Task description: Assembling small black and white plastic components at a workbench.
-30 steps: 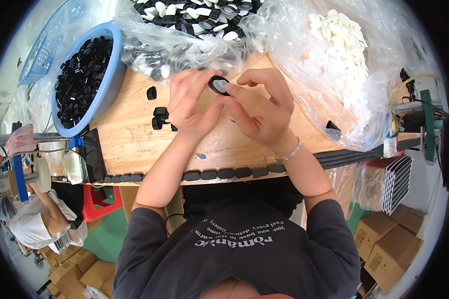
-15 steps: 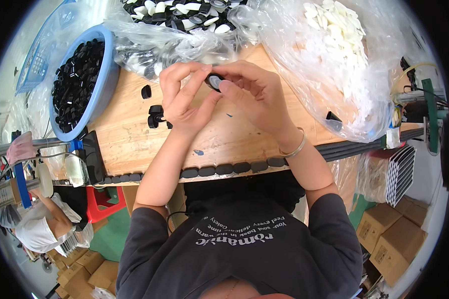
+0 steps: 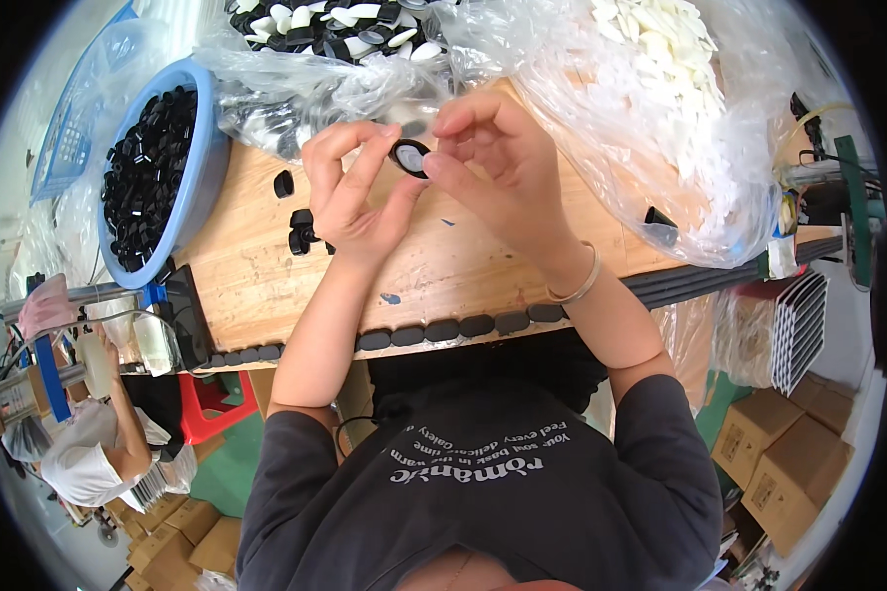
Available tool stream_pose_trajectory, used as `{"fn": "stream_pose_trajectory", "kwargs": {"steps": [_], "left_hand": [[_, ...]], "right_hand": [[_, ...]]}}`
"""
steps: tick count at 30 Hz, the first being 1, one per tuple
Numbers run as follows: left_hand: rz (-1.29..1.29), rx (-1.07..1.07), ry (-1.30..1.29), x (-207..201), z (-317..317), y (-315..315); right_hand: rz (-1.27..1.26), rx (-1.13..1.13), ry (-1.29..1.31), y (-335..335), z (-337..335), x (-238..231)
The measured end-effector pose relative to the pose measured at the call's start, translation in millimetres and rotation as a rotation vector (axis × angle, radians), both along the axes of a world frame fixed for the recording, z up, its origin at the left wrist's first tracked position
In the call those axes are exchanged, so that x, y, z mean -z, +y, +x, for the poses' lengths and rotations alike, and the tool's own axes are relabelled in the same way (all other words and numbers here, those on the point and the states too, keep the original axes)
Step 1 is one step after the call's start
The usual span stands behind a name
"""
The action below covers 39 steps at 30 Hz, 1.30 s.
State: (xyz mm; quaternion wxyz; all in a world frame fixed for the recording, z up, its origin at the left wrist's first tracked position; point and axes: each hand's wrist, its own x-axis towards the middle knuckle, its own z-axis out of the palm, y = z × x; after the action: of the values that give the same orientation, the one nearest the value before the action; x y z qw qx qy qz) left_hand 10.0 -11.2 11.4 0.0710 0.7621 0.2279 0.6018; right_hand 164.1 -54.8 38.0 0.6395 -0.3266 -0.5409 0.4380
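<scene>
Above the wooden table, a small black oval cap (image 3: 398, 149) with a pale grey-white oval inside is pinched in my left hand (image 3: 357, 202), between thumb and fingertips. My right hand (image 3: 508, 187) is close against its right side. The right thumb touches the cap's edge, while the other fingers are lifted, bent and apart from it. On the table to the left of my hands lie one loose black cap (image 3: 284, 183) and a small cluster of black pieces (image 3: 303, 231).
A blue basin (image 3: 205, 148) full of black caps stands at left. Clear plastic bags hold mixed black and white pieces (image 3: 340, 30) at the back and white pieces (image 3: 660, 49) at right. Dark padding (image 3: 443, 329) lines the table's front edge. Another person (image 3: 99, 453) works at far left.
My right index finger has lifted off the cap, and the right fingers have spread. The cap has shifted slightly left in view and its pale inner face shows more fully.
</scene>
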Motion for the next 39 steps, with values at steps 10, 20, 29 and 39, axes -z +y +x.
{"fn": "stream_pose_trajectory", "kwargs": {"steps": [10, 20, 29, 39], "left_hand": [[0.021, -0.096, -0.056, 5, -4, 5], [0.022, -0.118, -0.082, 3, -3, 6], [-0.043, -0.053, -0.102, -1, -1, 3], [-0.052, -0.030, -0.099, 2, -2, 5]], "right_hand": [[0.213, 0.145, -0.353, -5, -5, -8], [0.291, 0.052, -0.289, -3, -6, -1], [0.467, 0.276, -0.481, -1, 1, -10], [0.448, 0.204, -0.448, -2, -2, -5]]}}
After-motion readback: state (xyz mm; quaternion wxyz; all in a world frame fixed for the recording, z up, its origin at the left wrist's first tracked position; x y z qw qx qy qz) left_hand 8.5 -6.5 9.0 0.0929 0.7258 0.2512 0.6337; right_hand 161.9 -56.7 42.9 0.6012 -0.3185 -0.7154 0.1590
